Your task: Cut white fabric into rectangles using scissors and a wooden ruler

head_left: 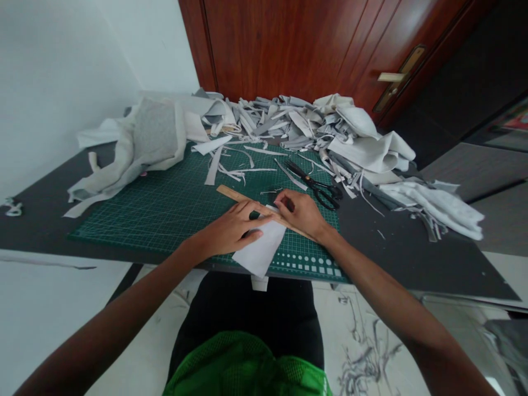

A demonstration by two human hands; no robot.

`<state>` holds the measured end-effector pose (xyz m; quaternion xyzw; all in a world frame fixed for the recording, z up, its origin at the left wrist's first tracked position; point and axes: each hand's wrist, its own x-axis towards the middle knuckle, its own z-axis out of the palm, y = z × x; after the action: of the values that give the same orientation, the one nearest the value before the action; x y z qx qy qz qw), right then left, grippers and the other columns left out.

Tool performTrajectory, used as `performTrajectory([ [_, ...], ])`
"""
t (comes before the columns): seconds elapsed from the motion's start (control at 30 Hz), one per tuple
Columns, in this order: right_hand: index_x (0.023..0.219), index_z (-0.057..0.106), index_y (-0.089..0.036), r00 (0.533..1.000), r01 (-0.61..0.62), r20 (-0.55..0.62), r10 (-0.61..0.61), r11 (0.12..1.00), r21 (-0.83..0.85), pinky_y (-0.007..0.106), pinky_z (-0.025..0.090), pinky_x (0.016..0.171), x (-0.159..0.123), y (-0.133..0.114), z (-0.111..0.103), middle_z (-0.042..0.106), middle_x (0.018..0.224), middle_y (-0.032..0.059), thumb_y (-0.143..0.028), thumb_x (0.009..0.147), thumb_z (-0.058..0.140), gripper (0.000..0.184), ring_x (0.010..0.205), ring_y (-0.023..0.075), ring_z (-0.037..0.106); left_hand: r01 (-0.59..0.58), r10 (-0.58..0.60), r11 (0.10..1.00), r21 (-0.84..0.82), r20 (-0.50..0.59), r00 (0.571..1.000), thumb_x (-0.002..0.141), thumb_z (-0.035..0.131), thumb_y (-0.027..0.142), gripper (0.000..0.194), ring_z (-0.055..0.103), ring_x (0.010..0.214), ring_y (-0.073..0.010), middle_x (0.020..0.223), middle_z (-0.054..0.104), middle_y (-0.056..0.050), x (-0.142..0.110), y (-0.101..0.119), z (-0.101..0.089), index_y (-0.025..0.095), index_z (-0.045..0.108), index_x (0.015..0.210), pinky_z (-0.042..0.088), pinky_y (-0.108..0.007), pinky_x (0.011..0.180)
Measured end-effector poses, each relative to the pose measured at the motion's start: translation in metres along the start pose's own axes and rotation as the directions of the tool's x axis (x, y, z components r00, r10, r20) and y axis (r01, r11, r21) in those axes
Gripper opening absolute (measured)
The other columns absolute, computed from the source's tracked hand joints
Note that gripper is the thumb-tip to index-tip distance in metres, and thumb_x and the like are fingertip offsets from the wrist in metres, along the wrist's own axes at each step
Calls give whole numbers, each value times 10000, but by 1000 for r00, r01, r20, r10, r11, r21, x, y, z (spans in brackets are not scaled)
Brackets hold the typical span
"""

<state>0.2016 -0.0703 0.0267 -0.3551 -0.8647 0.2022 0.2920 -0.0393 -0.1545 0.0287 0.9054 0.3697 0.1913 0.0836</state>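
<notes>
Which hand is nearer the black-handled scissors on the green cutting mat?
Right. The right hand sits just below and left of the black-handled scissors, not touching them; the left hand is farther away, left of the right hand.

You're in a small cutting workroom, more workshop than home: a long dark table (412,258) carries a green cutting mat (165,209), a wooden ruler (231,196), black scissors (313,184) and heaped fabric scraps (280,124). Thread clippings (355,352) litter the pale floor (325,308), and a wooden door (280,49) meets a white wall (61,82).
</notes>
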Motion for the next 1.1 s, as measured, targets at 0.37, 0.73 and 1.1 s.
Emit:
performTrajectory([
  [0.37, 922, 688, -193, 999, 32, 10, -33, 996, 87, 250, 389, 605, 3, 11, -3, 679, 738, -12, -228, 940, 629, 71, 592, 125, 547, 15, -15, 1000, -2, -55, 998, 1018, 559, 215, 505, 410, 1461, -320, 1488, 506, -136, 1, 0, 1, 304, 558, 1515, 363, -585, 1223],
  [0.73, 893, 695, -188, 1000, 0, -7, 1, 997, 74, 242, 376, 594, 2, 6, -4, 671, 715, -16, -234, 941, 635, 90, 589, 119, 544, 66, -66, 998, 7, -27, 997, 1022, 573, 227, 497, 431, 1467, -328, 1514, 525, -121, 1, 2, 0, 322, 565, 1510, 377, -606, 1220],
  [1.1, 854, 729, -172, 998, -61, -7, 62, 989, 134, 238, 404, 593, 4, 5, -3, 704, 721, -1, -243, 933, 658, 128, 597, 117, 570, 82, -80, 995, 50, -30, 996, 1033, 561, 259, 455, 398, 1498, -363, 1557, 491, -140, -2, -2, 8, 298, 600, 1485, 368, -616, 1221],
])
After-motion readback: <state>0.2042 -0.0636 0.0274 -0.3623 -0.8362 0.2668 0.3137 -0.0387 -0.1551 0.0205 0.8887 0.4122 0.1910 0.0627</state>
